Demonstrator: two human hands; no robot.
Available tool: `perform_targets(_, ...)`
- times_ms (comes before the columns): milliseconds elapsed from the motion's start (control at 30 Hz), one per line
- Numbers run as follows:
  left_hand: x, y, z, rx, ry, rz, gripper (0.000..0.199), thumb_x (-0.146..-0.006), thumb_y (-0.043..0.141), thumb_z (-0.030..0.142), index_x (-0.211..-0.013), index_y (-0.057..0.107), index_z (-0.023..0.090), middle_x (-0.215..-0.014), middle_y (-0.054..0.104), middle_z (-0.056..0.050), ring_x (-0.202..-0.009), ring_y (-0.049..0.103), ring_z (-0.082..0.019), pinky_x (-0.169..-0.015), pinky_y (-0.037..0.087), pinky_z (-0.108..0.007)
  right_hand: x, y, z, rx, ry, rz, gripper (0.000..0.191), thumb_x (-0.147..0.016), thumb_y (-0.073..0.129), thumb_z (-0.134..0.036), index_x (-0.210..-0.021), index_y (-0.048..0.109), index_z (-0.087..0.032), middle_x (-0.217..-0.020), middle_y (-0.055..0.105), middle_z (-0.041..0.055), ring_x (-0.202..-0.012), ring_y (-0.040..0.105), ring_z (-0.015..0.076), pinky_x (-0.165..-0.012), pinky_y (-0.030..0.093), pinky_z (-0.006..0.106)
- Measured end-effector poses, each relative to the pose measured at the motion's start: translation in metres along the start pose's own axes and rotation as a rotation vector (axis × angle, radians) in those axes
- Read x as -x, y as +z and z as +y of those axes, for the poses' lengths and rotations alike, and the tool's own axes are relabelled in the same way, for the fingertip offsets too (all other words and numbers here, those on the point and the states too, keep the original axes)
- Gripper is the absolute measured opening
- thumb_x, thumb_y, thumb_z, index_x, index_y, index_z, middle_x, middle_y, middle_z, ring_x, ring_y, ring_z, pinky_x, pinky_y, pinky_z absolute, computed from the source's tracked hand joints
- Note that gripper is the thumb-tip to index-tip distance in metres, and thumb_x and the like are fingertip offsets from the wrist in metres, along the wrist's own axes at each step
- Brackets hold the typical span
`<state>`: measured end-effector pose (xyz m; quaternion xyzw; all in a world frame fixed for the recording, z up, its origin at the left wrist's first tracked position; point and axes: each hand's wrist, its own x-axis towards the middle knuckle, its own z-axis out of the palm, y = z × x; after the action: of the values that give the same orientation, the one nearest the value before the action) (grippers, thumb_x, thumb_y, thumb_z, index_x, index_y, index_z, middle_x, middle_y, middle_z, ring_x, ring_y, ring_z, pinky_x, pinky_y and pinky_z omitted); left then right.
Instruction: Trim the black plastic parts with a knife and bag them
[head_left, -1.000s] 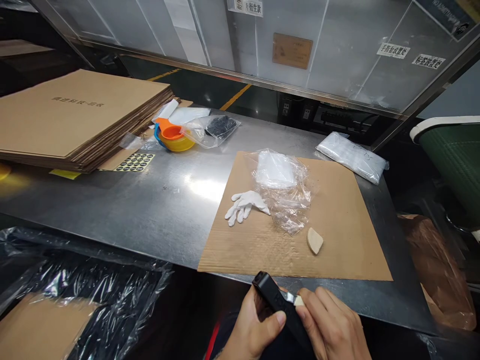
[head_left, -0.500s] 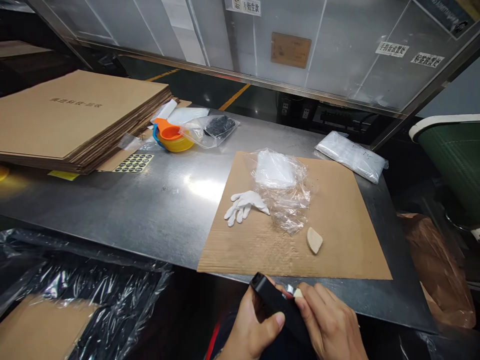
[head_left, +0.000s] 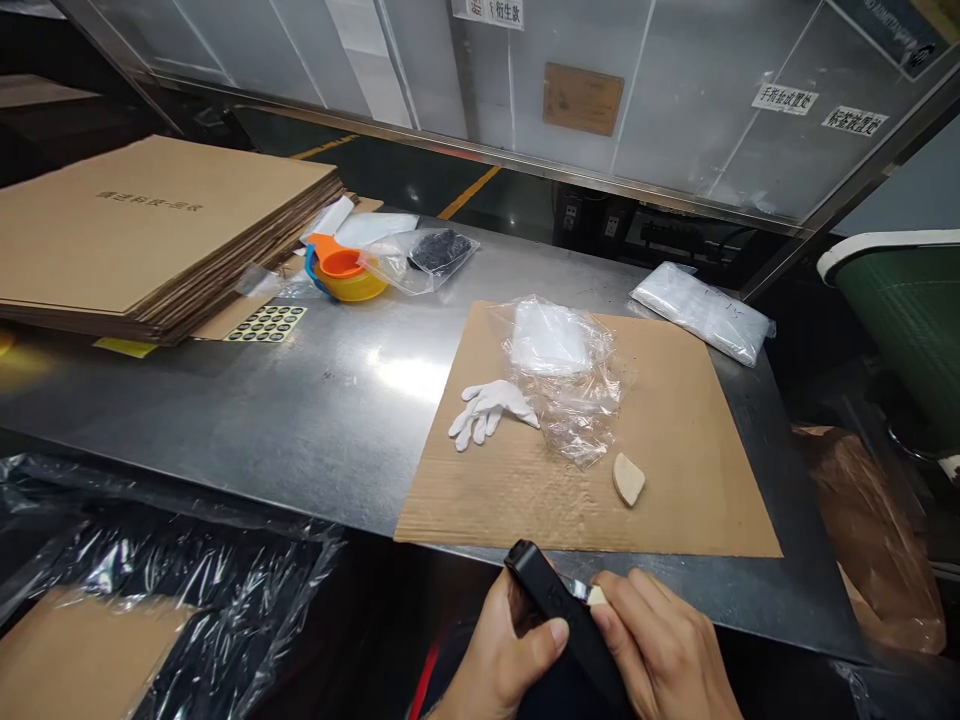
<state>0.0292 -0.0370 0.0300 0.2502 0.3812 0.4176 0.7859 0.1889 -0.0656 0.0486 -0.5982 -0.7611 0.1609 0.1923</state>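
A black elongated object is in my left hand, the thumb lying along its near side. My right hand pinches a small cream-coloured piece against the black object's right side, where a bit of shiny metal shows. Both hands are just off the table's front edge. Beyond them a cardboard sheet bears a beige wedge-shaped piece, a white glove and a crumpled clear bag with a white folded cloth.
On the steel table are a cardboard stack, orange and yellow cups, a bag with a dark item, a sticker sheet and a plastic pack. Black plastic lines a box at lower left.
The black object has tilted and shifted slightly right in my left hand. The fingers of my right hand have moved a little, still pinching the small piece.
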Motion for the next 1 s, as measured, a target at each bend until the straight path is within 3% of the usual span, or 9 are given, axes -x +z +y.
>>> perform_targets(1000,-0.0009,0.0002,-0.0027,-0.001,0.002,-0.064,0.035,-0.062,0.075,0.037,-0.091,0.061,0.023,-0.083,0.056,0.000,-0.080,0.051,-0.016,-0.082,0.041,-0.030,-0.0029,0.0015,-0.0016,0.044,-0.010,0.027,0.023,-0.095,0.035,-0.027,-0.093,0.057,-0.021,-0.066,0.054,0.0010,-0.057,0.054,0.0138,-0.052,0.037,0.023)
